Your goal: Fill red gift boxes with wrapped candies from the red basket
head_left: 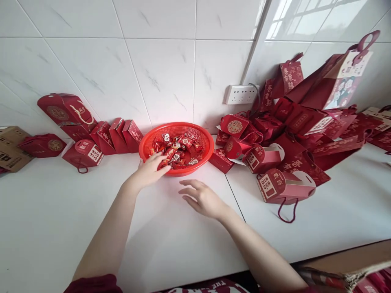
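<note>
Head view is showing left hand (149, 170) and right hand (207, 200) unclenched, seemingly empty, while candies (176, 156), probably light and slippery, best pinched mid-wrapper, are lying just beyond the left, inside a basket (209, 151).

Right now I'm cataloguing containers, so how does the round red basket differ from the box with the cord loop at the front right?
The basket is round with a perforated wall; the box is angular, with printed Chinese characters. The basket is open, showing small wrapped pieces; the box's contents can't be seen. The basket shows no handle; the box has a dark red cord loop. Both are reddish and rest on the white table.
</note>
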`<action>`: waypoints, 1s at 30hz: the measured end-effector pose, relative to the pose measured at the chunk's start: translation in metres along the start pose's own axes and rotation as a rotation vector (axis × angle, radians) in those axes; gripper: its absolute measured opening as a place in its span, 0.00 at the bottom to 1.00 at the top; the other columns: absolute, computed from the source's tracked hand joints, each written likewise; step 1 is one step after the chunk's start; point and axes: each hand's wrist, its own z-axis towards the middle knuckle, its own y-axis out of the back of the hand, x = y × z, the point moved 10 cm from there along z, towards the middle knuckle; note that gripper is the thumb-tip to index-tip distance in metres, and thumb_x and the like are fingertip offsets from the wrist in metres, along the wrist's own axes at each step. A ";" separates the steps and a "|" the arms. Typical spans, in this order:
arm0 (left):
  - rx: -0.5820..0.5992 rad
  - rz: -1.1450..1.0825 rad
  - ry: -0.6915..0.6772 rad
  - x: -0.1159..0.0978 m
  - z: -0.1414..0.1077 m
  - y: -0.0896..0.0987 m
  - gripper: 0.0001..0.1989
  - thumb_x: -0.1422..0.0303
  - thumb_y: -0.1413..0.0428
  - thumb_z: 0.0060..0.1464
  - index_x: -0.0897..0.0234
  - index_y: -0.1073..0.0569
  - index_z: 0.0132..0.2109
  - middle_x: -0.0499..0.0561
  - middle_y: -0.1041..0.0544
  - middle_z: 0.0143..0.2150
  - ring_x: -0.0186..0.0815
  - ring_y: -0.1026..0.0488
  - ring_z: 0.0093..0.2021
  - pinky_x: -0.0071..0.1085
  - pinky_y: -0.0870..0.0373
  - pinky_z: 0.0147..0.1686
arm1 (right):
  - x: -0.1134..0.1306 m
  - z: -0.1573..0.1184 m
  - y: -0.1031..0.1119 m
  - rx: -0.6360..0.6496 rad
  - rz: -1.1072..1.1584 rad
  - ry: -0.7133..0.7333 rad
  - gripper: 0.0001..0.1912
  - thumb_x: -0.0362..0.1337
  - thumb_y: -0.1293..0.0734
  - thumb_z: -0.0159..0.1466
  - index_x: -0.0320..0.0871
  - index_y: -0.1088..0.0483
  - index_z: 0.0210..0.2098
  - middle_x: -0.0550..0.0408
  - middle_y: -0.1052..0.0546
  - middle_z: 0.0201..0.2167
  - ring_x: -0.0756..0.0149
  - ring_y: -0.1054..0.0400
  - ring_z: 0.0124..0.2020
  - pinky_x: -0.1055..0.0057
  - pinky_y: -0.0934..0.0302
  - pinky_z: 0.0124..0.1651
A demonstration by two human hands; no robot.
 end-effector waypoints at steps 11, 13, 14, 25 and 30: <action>0.100 0.074 -0.052 -0.017 0.010 -0.024 0.39 0.35 0.53 0.54 0.57 0.27 0.60 0.58 0.24 0.57 0.54 0.33 0.62 0.58 0.73 0.68 | -0.114 -0.036 0.223 -0.537 -0.197 -0.670 0.15 0.42 0.37 0.67 0.46 0.26 0.51 0.49 0.21 0.47 0.57 0.27 0.50 0.59 0.37 0.55; 0.086 0.078 -0.063 -0.017 0.009 -0.023 0.38 0.36 0.52 0.53 0.56 0.26 0.59 0.57 0.23 0.57 0.52 0.32 0.62 0.56 0.71 0.68 | -0.129 -0.070 0.247 -0.626 -0.236 -0.853 0.18 0.43 0.37 0.66 0.46 0.27 0.53 0.48 0.20 0.47 0.56 0.27 0.49 0.60 0.36 0.53; 0.081 0.077 -0.066 -0.017 0.009 -0.023 0.37 0.37 0.52 0.54 0.56 0.26 0.58 0.56 0.23 0.57 0.52 0.32 0.61 0.55 0.70 0.69 | -0.135 -0.085 0.253 -0.611 -0.270 -0.941 0.19 0.43 0.36 0.65 0.46 0.27 0.54 0.47 0.20 0.46 0.55 0.27 0.48 0.60 0.36 0.51; 0.094 0.112 -0.041 -0.013 0.015 -0.026 0.36 0.37 0.52 0.53 0.54 0.26 0.59 0.56 0.23 0.56 0.51 0.33 0.62 0.52 0.63 0.69 | -0.180 -0.166 0.243 -0.113 -0.420 -1.345 0.11 0.40 0.27 0.51 0.43 0.22 0.33 0.47 0.21 0.33 0.57 0.28 0.28 0.65 0.39 0.27; 0.105 0.110 -0.038 -0.016 0.014 -0.024 0.36 0.37 0.52 0.54 0.54 0.26 0.59 0.55 0.22 0.56 0.51 0.32 0.62 0.51 0.63 0.69 | -0.137 -0.123 0.226 -0.007 -0.381 -1.143 0.05 0.36 0.31 0.57 0.44 0.23 0.32 0.52 0.22 0.27 0.62 0.30 0.25 0.68 0.41 0.25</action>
